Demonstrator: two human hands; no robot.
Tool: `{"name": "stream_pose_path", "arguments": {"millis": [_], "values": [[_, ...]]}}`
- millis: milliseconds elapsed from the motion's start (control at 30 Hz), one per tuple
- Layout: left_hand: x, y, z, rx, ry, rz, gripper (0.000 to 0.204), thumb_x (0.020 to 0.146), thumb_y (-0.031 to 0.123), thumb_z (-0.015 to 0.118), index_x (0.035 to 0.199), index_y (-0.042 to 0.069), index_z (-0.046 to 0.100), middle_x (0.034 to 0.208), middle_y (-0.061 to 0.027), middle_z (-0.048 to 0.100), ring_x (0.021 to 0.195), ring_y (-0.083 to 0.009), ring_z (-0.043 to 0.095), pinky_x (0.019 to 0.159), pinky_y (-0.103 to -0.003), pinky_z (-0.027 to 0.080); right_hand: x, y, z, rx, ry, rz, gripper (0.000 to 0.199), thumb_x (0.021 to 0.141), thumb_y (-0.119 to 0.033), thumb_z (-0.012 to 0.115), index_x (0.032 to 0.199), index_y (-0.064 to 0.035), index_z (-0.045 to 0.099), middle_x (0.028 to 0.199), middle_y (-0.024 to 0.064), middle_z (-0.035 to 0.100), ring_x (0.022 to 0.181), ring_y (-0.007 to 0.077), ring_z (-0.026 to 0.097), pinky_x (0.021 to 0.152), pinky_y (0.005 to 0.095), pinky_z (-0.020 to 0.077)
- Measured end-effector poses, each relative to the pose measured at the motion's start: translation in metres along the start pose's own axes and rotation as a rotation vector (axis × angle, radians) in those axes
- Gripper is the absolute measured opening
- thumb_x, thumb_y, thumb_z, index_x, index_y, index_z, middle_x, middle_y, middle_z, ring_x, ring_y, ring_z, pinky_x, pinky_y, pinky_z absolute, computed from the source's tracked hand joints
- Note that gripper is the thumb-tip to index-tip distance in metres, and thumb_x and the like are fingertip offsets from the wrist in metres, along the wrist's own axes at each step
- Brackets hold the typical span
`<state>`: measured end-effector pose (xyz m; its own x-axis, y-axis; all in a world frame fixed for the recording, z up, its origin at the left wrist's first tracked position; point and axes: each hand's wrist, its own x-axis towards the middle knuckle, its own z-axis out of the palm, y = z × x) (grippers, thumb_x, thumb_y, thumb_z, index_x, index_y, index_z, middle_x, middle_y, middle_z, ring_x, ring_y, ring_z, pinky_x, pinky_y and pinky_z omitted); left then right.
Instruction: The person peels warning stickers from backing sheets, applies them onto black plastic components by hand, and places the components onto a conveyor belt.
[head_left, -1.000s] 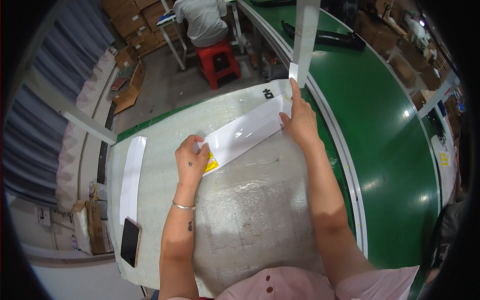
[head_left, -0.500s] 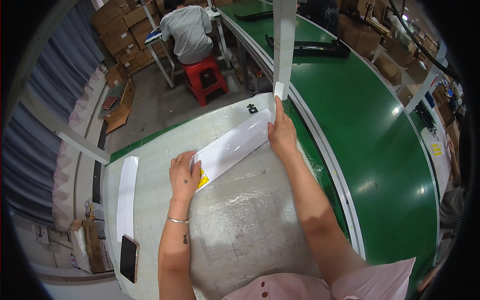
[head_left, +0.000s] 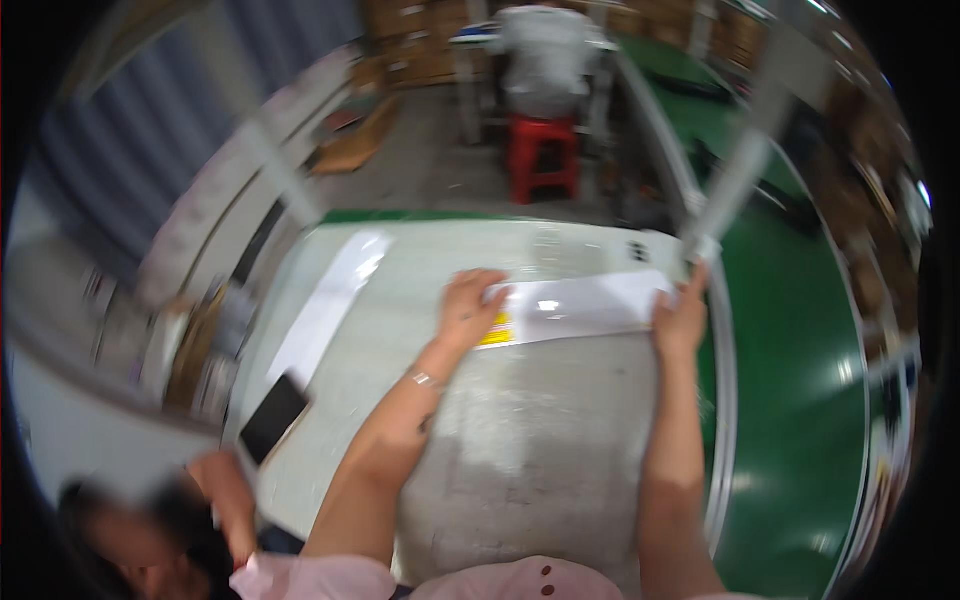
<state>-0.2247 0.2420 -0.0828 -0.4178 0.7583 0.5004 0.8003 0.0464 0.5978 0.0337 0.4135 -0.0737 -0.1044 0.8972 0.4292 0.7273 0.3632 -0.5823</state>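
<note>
A long, flat, glossy white package (head_left: 585, 305) with a yellow label (head_left: 495, 329) at its left end lies across the pale, plastic-covered table (head_left: 520, 450). My left hand (head_left: 470, 308) grips that left end, thumb beside the label. At the other end, my right hand (head_left: 681, 318) holds the package with its thumb side, its index finger stretched out. A small white sticker-like piece (head_left: 704, 248) shows at that fingertip, in front of the post; blur hides its detail. A second long white strip (head_left: 330, 305) lies at the table's left.
A dark phone (head_left: 274, 418) lies by the left edge. Another person's hand and arm (head_left: 225, 495) show at lower left. A green conveyor (head_left: 785, 410) runs along the right, behind a white post (head_left: 745, 170). Someone sits on a red stool (head_left: 543, 160) ahead.
My view has turned left, so the scene sits further right and is blurred. Another person has come into view at lower left. Both hands stay on the package.
</note>
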Motion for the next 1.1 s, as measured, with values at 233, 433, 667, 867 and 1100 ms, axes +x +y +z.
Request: {"name": "stream_pose_path", "arguments": {"millis": [233, 433, 667, 867, 1100], "values": [[-0.009, -0.026, -0.002, -0.075, 0.315, -0.091, 0.011, 0.081, 0.013, 0.064, 0.090, 0.005, 0.065, 0.083, -0.0105, 0.063, 0.077, -0.0272, 0.056, 0.071, -0.037, 0.046, -0.003, -0.003, 0.018, 0.085, 0.097, -0.169, 0.080, 0.079, -0.013, 0.063, 0.146, -0.0071, 0.020, 0.118, 0.0260, 0.054, 0.107, 0.0425, 0.054, 0.093, 0.0465, 0.0394], [-0.001, -0.020, 0.018, -0.118, 0.471, 0.038, 0.005, 0.082, 0.008, 0.061, 0.081, 0.006, 0.056, 0.081, -0.0137, 0.060, 0.081, -0.0336, 0.055, 0.076, -0.041, 0.043, 0.024, 0.032, 0.025, 0.230, 0.160, -0.332, 0.078, 0.086, -0.026, 0.065, 0.146, -0.0081, 0.020, 0.124, 0.0234, 0.053, 0.110, 0.0378, 0.054, 0.093, 0.0419, 0.0425], [-0.005, -0.013, 0.005, -0.010, 0.381, -0.198, 0.017, 0.088, 0.018, 0.057, 0.085, 0.001, 0.061, 0.089, -0.0166, 0.062, 0.094, -0.0321, 0.053, 0.086, -0.039, 0.044, 0.016, 0.006, 0.027, 0.274, 0.139, -0.376, 0.075, 0.087, -0.022, 0.064, 0.146, -0.0057, 0.020, 0.127, 0.0238, 0.050, 0.107, 0.0339, 0.056, 0.090, 0.0415, 0.0445], [-0.005, -0.006, 0.008, 0.064, 0.308, -0.221, 0.026, 0.091, 0.023, 0.053, 0.089, 0.000, 0.063, 0.093, -0.0170, 0.063, 0.095, -0.0307, 0.053, 0.089, -0.038, 0.043, 0.013, -0.002, 0.015, 0.400, 0.261, -0.271, 0.081, 0.083, -0.019, 0.068, 0.143, 0.0002, 0.016, 0.133, 0.0236, 0.044, 0.105, 0.0298, 0.059, 0.089, 0.0386, 0.0474], [-0.002, -0.002, 0.002, 0.130, 0.252, -0.261, 0.032, 0.093, 0.027, 0.050, 0.090, -0.001, 0.064, 0.093, -0.0168, 0.064, 0.095, -0.0294, 0.054, 0.091, -0.038, 0.043, 0.038, 0.034, 0.022, 0.485, 0.333, -0.043, 0.090, 0.076, -0.023, 0.073, 0.137, 0.0088, 0.015, 0.123, 0.0258, 0.051, 0.099, 0.0273, 0.061, 0.083, 0.0341, 0.0513]]}}
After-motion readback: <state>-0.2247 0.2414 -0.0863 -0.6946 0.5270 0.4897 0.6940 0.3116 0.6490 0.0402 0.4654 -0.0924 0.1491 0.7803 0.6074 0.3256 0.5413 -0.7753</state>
